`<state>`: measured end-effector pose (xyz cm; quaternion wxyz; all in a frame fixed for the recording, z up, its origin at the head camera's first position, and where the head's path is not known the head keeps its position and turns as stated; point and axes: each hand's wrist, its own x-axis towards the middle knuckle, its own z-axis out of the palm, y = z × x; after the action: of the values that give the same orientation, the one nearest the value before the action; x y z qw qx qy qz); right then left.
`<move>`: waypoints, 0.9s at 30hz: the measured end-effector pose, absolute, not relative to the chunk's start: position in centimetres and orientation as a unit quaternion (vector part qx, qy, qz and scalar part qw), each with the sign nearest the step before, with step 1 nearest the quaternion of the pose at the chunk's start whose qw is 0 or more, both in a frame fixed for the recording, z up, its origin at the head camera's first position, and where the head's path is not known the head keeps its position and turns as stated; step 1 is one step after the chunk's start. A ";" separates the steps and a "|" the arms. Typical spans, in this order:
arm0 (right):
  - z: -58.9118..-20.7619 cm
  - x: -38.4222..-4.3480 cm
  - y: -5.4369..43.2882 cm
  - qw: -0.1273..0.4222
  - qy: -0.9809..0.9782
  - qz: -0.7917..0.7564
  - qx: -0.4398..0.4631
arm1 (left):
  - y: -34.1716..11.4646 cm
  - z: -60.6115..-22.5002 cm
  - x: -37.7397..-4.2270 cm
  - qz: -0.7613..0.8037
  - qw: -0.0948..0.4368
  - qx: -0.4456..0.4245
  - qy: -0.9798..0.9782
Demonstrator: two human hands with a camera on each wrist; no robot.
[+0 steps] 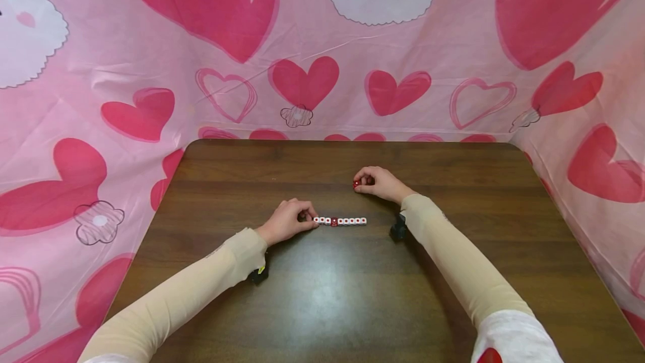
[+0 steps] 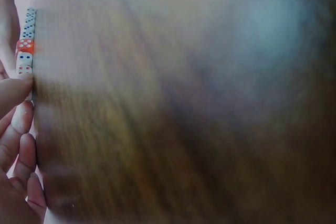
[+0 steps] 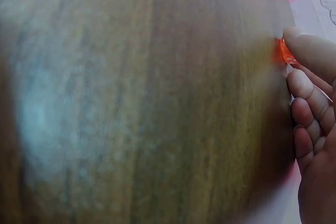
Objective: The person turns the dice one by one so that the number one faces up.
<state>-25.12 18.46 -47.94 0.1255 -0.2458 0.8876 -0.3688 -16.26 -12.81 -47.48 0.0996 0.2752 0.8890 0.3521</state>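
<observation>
A straight row of several small white dice (image 1: 351, 221), with one red die (image 1: 334, 221) among them, lies on the table. At the row's left end my left hand (image 1: 286, 221) pinches the last white die between thumb and finger. In the left wrist view its thumb (image 2: 13, 94) covers part of that end, and the red die (image 2: 25, 46) shows farther along. Beyond the row and to the right, my right hand (image 1: 381, 185) pinches another red die (image 1: 356, 184) at the tabletop. The right wrist view shows this translucent red die (image 3: 286, 51) partly hidden by the thumb.
The brown wooden table (image 1: 322, 318) has rounded far corners. Pink cloth (image 1: 342, 38) with hearts hangs behind it and along both sides. Dark wrist-worn devices sit under the left sleeve (image 1: 186, 290) and the right sleeve (image 1: 453, 251), close above the tabletop.
</observation>
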 end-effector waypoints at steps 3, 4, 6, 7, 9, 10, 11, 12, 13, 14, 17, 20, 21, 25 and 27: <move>-48.0 -25.1 18.5 0.122 0.890 -0.361 -0.250 | -12.8 -47.5 -16.2 0.354 0.101 0.273 0.889; -48.0 -25.0 18.5 0.121 0.891 -0.359 -0.252 | -12.8 -47.5 -16.2 0.355 0.101 0.272 0.889; -48.0 -24.9 18.5 0.119 0.892 -0.355 -0.254 | -12.8 -47.5 -16.2 0.356 0.102 0.272 0.888; -48.0 -24.9 18.5 0.116 0.892 -0.353 -0.256 | -12.8 -47.5 -16.2 0.357 0.102 0.272 0.888; -47.9 -24.8 18.5 0.110 0.894 -0.348 -0.261 | -12.8 -47.5 -16.2 0.358 0.101 0.271 0.888; -47.9 -24.8 18.5 0.108 0.895 -0.345 -0.261 | -12.8 -47.5 -16.2 0.359 0.101 0.271 0.887; -47.9 -24.7 18.6 0.104 0.897 -0.340 -0.263 | -12.8 -47.5 -16.1 0.359 0.101 0.271 0.888; -47.9 -24.6 18.6 0.101 0.899 -0.334 -0.265 | -12.8 -47.5 -16.1 0.359 0.101 0.270 0.888; -47.8 -24.4 18.7 0.100 0.901 -0.329 -0.263 | -12.8 -47.5 -16.1 0.359 0.100 0.270 0.888; -47.7 -24.2 18.8 0.099 0.904 -0.323 -0.261 | -12.8 -47.6 -16.1 0.359 0.100 0.270 0.888; -47.4 -23.4 19.1 0.098 0.911 -0.308 -0.257 | -12.8 -47.7 -16.1 0.356 0.102 0.270 0.889; -47.3 -22.6 19.7 0.100 0.914 -0.300 -0.254 | -12.9 -47.8 -16.1 0.355 0.105 0.269 0.889; -47.3 -22.3 19.8 0.101 0.914 -0.300 -0.254 | -12.9 -47.8 -16.1 0.354 0.105 0.269 0.889; -47.3 -21.3 20.6 0.100 0.911 -0.304 -0.260 | -12.9 -47.7 -16.1 0.357 0.102 0.270 0.888; -47.4 -20.9 20.9 0.094 0.909 -0.307 -0.264 | -12.9 -47.6 -16.1 0.359 0.102 0.270 0.888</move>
<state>-20.89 20.93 -47.35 0.0939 -0.2644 0.9094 -0.3071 -16.10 -12.89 -47.63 0.1022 0.2695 0.8876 0.3592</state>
